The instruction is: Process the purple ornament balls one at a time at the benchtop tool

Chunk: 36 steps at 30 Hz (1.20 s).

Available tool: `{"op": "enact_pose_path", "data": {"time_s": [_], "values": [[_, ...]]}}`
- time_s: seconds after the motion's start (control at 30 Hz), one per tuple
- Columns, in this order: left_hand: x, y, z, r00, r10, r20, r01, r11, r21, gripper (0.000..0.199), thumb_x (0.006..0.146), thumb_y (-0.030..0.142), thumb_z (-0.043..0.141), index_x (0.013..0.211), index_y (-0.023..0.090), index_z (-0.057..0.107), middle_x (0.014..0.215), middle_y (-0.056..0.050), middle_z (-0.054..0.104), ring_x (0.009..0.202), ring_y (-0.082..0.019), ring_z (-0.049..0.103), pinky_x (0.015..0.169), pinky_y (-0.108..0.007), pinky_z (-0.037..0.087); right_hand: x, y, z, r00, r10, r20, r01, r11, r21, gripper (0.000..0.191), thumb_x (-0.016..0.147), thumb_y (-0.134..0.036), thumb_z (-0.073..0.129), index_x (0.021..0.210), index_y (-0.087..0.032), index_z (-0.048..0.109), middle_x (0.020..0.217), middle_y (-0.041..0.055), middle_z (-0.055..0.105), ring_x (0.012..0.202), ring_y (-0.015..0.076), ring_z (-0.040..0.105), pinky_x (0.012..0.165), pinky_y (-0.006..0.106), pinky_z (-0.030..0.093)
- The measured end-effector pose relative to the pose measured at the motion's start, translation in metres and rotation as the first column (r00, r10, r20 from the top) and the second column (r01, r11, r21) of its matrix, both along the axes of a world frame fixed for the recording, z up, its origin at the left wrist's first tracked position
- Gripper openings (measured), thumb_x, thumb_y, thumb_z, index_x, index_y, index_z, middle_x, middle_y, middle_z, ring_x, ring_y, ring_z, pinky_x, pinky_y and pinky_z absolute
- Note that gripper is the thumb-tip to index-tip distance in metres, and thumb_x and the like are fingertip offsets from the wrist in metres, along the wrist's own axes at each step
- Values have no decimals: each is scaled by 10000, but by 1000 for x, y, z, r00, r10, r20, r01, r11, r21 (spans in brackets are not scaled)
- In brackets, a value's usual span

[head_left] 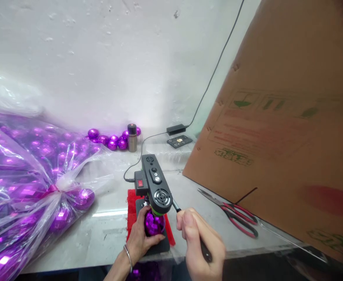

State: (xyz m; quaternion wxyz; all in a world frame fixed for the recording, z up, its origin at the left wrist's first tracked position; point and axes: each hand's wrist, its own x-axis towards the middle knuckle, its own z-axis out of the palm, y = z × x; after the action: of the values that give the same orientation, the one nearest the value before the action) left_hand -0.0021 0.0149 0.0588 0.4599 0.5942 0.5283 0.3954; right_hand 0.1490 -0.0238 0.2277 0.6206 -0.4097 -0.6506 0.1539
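Shiny purple bauble (156,225) is seen under the head of a black lever-operated machine (156,183), above its dark base plate (161,248), with a red cloth (132,203) laid beneath on the bench (109,238). Of the two hands, the left hand (140,233) is curved part-open, with the bauble cupped from its left and near side between thumb and fingers. The right hand (202,244) is closed in a fist round the black lever handle (205,251), from which a metal shaft is run toward the machine head. Whether the bauble is pressed against the head's green underside cannot be told. Bauble judged light, probably hollow thin plastic: stiff but easily dented or cracked, slippery from the mirror finish, prone to rolling if released. Best held low round the sides, fingertips spread, light squeeze, with fingers left out from under the head. The lever is best gripped by its handle, as shown. More purple baubles (112,143) are placed along the wall; scissors (232,212) are laid open at right.
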Motion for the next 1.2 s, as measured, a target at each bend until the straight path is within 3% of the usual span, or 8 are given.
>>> {"op": "enact_pose_path", "data": {"time_s": [0.33, 0.5, 0.67, 0.93, 1.2], "values": [[-5, 4, -6, 998, -69, -3, 69, 998, -9, 915, 680, 458, 892, 1438, 191, 454, 1252, -139, 757, 1111, -368, 719, 1028, -510, 539, -11, -4, -5, 986, -54, -161, 45, 997, -57, 380, 1143, -228, 444, 765, -223, 487, 683, -41, 427, 597, 104, 377, 579, 283, 303], [-7, 7, -15, 996, -77, 46, 76, 997, 10, 1008, 641, 520, 944, 1451, 176, 452, 1348, -183, 718, 1214, -407, 697, 1117, -562, 500, -13, -5, -4, 980, -61, -190, 49, 997, -65, 382, 1147, -216, 435, 768, -224, 485, 695, -36, 433, 630, 110, 418, 606, 292, 315], [-11, 8, -17, 998, -3, 60, 2, 1000, 9, 1065, 606, 530, 968, 1467, 145, 473, 1409, -225, 675, 1325, -460, 635, 1194, -634, 438, -13, -5, -4, 981, -54, -186, 42, 997, -69, 390, 1147, -224, 436, 759, -222, 474, 695, -38, 427, 620, 109, 394, 594, 296, 298], [-16, 7, -13, 992, -44, 122, 46, 999, -13, 1033, 670, 423, 936, 1531, 162, 428, 1538, -222, 609, 1437, -439, 571, 1271, -614, 368, -14, -6, -3, 981, -60, -185, 50, 997, -62, 371, 1139, -180, 430, 776, -220, 494, 702, -35, 445, 626, 108, 409, 598, 296, 300], [-23, 0, -14, 998, -28, 52, 28, 1000, 2, 992, 633, 426, 964, 1486, 172, 526, 1472, -211, 669, 1389, -465, 607, 1247, -642, 399, -13, -6, -5, 981, -58, -185, 50, 998, -46, 373, 1133, -148, 425, 772, -218, 493, 705, -31, 479, 636, 108, 433, 609, 291, 318]]}}
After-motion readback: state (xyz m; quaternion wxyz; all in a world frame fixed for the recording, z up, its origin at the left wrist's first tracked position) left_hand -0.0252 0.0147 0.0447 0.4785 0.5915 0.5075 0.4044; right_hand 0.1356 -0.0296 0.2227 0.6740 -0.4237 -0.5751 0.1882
